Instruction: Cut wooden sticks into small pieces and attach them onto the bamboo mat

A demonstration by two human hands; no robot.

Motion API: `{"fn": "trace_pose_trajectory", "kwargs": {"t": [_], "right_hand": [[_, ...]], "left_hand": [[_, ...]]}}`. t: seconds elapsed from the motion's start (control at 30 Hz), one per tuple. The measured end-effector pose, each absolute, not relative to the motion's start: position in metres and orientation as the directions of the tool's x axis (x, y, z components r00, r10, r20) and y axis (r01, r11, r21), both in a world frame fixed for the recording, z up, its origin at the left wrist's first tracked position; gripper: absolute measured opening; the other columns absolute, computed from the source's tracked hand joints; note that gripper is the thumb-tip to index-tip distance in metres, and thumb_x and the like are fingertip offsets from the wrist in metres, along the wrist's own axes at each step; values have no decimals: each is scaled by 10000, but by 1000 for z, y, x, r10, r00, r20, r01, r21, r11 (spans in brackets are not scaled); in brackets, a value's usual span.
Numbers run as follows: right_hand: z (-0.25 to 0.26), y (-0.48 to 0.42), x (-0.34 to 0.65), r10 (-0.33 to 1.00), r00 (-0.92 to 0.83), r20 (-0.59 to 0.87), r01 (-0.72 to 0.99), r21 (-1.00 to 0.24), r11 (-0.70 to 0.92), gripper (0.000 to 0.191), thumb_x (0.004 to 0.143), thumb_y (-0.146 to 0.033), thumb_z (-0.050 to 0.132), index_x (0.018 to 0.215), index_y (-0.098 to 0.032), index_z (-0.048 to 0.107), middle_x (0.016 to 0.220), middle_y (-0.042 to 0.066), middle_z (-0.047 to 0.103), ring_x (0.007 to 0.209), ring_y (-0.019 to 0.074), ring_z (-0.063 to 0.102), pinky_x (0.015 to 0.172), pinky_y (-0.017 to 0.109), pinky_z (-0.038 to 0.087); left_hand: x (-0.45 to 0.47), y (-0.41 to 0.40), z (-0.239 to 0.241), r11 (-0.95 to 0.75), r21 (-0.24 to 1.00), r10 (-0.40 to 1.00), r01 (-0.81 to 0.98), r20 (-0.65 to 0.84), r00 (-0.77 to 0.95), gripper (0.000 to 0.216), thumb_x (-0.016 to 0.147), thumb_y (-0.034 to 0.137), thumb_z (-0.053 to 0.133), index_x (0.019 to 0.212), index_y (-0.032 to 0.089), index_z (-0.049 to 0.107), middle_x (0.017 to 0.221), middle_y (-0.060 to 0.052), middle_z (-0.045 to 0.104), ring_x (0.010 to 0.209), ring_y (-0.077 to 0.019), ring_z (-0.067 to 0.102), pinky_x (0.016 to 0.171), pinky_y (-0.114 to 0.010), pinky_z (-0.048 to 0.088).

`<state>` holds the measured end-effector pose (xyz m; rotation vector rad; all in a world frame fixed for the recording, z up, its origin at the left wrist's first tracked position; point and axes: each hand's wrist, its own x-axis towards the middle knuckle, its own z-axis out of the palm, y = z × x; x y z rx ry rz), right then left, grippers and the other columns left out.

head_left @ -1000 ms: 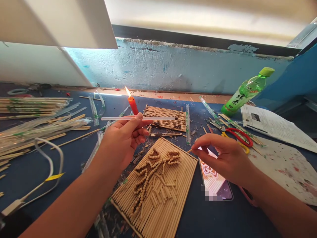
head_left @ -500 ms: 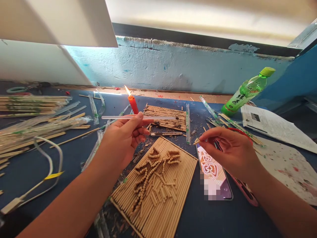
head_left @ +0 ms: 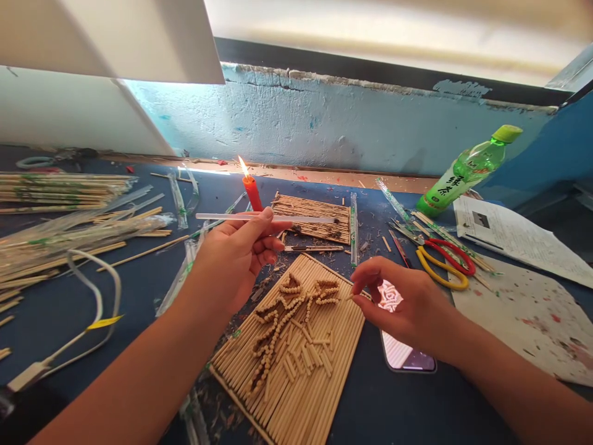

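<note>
My left hand (head_left: 243, 253) pinches a translucent white glue stick (head_left: 306, 219) with a darkened right tip, level in front of the lit red candle (head_left: 252, 194). My right hand (head_left: 403, 303) is closed in a pinch on a short wooden stick piece (head_left: 350, 298), mostly hidden by the fingertips, over the right edge of a panel of wooden sticks (head_left: 319, 395). On that panel stands a raised shape of upright stick pieces (head_left: 271, 340). Several loose cut pieces (head_left: 308, 358) lie beside it. A lit phone (head_left: 407, 355) is partly covered by my right hand.
Behind are a smaller stick panel (head_left: 315, 207) and a utility knife (head_left: 315, 248). Scissors (head_left: 447, 266), a tilted-looking green tea bottle (head_left: 467, 170) and papers (head_left: 523, 235) are on the right. Stick bundles (head_left: 60, 191) and a white cable (head_left: 115, 284) are on the left.
My right hand has moved left and down from above the phone to the panel's right edge, carrying the stick piece. The scissors now show. My left hand stays nearly still.
</note>
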<state>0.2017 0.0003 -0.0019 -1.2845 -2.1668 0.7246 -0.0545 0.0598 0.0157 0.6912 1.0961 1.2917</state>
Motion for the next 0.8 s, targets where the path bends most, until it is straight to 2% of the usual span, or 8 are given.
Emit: {"fn": "trace_pose_trajectory", "kwargs": {"t": [0.33, 0.8], "right_hand": [[-11, -4, 194, 866, -486, 118, 650, -613, 448, 220, 947, -145, 646, 1109, -283, 586, 893, -47, 694, 688, 126, 637, 714, 281, 491], [-15, -3, 191, 851, -509, 132, 644, -597, 478, 151, 972, -147, 625, 1077, -252, 599, 879, -35, 690, 706, 147, 608, 712, 294, 469]], "left_hand": [[-55, 59, 16, 190, 892, 969, -409, -238, -70, 141, 792, 203, 847, 817, 127, 731, 831, -53, 770, 593, -73, 595, 514, -155, 477], [-57, 62, 9, 154, 896, 977, -416, -201, -71, 167, 811, 263, 846, 820, 132, 743, 807, -49, 775, 558, -72, 621, 486, -138, 498]]}}
